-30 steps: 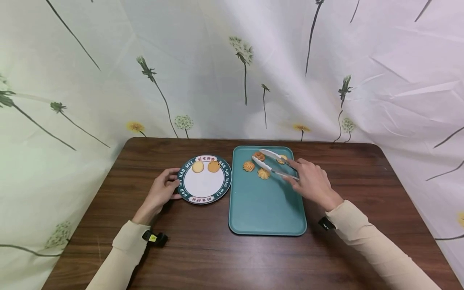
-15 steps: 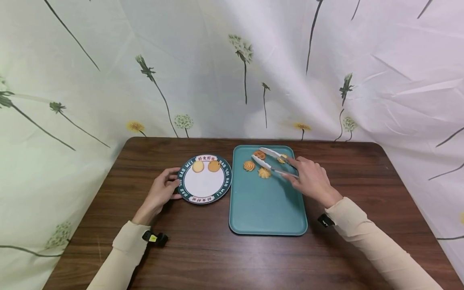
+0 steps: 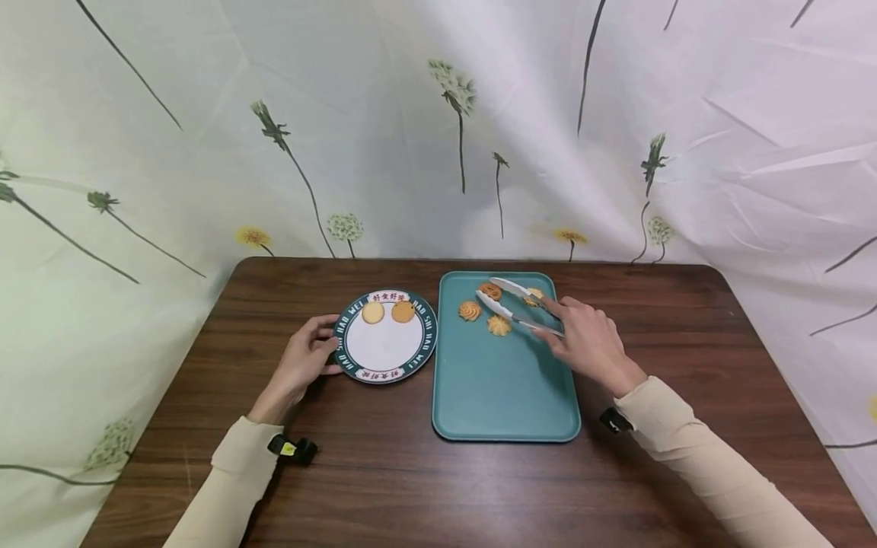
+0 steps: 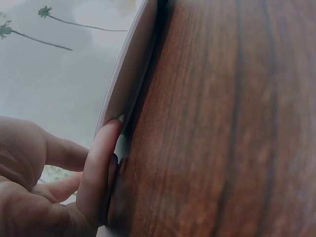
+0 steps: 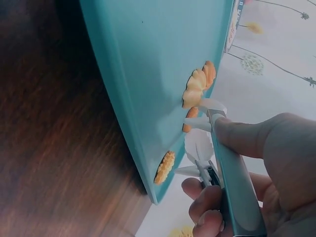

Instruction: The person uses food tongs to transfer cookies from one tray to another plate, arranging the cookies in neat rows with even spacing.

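My left hand grips the left rim of a round plate, white with a dark green lettered border. In the left wrist view a finger reaches under the plate's edge. Two round biscuits, one pale and one browner, lie near its far side. My right hand holds metal tongs with white tips, spread over a teal tray. The tips stand either side of a ring-like brown cookie. Around them lie a swirl cookie, a flower-shaped cookie and a partly hidden one.
Plate and tray stand side by side on a dark wooden table, almost touching. Behind the table's far edge hangs a pale cloth with dandelion prints. Each wrist wears a small black camera, such as the left one.
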Demonstrator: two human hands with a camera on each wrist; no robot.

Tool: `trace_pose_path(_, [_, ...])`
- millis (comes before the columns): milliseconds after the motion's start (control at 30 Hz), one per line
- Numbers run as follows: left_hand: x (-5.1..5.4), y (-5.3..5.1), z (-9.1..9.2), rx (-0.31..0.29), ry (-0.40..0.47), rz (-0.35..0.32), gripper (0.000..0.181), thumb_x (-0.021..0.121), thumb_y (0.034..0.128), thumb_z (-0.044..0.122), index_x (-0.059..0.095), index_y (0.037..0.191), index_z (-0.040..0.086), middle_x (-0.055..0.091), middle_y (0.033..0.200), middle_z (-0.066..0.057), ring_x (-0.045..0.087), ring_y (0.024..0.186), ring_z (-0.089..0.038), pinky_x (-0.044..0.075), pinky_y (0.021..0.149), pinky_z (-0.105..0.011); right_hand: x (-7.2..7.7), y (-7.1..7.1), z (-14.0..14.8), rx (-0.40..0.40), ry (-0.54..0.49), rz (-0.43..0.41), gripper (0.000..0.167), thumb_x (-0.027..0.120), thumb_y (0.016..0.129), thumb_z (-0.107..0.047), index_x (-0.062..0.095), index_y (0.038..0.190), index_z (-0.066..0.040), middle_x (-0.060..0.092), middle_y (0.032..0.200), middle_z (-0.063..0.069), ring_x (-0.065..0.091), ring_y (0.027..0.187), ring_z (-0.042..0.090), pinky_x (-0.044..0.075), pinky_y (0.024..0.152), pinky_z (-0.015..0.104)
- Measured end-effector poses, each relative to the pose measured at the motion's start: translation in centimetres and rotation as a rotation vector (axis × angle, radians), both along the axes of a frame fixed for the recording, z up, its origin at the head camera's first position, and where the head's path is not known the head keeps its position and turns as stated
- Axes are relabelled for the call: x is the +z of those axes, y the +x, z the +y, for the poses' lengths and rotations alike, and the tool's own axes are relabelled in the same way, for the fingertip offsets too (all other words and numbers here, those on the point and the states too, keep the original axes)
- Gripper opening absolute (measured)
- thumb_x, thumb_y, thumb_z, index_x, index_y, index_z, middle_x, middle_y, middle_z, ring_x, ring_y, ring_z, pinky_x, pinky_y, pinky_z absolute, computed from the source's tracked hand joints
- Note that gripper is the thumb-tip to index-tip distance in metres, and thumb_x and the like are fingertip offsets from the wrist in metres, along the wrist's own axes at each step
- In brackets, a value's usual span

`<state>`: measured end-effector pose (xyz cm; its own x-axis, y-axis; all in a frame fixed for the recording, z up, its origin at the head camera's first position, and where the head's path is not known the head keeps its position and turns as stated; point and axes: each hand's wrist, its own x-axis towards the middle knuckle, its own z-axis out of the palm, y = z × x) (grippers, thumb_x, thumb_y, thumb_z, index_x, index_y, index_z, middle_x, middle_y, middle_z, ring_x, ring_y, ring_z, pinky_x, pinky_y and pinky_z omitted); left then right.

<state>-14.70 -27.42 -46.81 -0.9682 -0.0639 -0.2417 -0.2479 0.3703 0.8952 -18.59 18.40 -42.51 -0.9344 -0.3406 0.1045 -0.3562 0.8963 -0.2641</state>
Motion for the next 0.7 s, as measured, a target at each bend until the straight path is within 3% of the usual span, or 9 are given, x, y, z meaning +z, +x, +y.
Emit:
trace_pose_path(267, [0.23,0.06,0.07,0.0,-0.003,-0.001,0.051,0.043,0.1109,0.012,0.034,0.161,0.007,0.042,0.142,-0.025,0.059,0.109,-0.027,0.068,0.073,-0.026,0.43,0.16,0.49,0.003,-0.011,-0.021,0.064,0.075,0.095,-0.043,0.06,0.147,-0.01,0.068,0.119,0.017,0.055,0.062,0.022,0.042,0.041,0.03])
trace_pose_path(567, [0.52,0.3,0.17,0.004,-0.013,0.003,0.05,0.044,0.1107,0.012,0.035,0.16,0.008,0.042,0.142,-0.025,0.058,0.107,-0.025,0.068,0.074,-0.027,0.79,0.43,0.85,0.005,0.017,-0.046,0.064,0.074,0.095,-0.046,0.06,0.148,-0.012,0.068,0.125,0.018,0.06,0.071,0.026,0.047,0.044,0.032])
trace_pose_path(700, [0.41,0.25,0.14,0.003,-0.005,0.007,0.051,0.044,0.1107,0.012,0.035,0.16,0.008,0.042,0.142,-0.026,0.058,0.106,-0.025,0.068,0.075,-0.027,0.86,0.58,0.8,0.01,0.021,-0.043,0.062,0.073,0.096,-0.045,0.061,0.147,-0.012,0.068,0.128,0.018,0.058,0.067,0.024,0.045,0.042,0.03])
